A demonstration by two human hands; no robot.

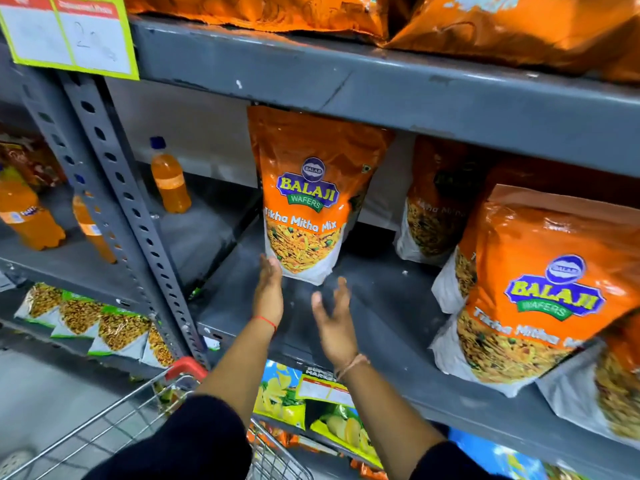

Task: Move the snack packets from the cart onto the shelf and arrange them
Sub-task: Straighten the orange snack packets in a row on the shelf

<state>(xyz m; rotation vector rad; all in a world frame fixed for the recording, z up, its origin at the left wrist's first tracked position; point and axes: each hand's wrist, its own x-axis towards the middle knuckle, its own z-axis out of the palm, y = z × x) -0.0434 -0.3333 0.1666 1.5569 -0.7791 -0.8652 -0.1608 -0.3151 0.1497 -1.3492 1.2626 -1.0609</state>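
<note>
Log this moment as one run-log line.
packet standing on shelf | left hand open, fingertips at packet's lower-left corner | right hand open, clear of packet | cart below-left

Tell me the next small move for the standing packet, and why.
Probably slide the standing packet right, toward the other packets: bare shelf separates them. The left hand touches its lower left corner; the right hand hovers open, apart from it.
</note>
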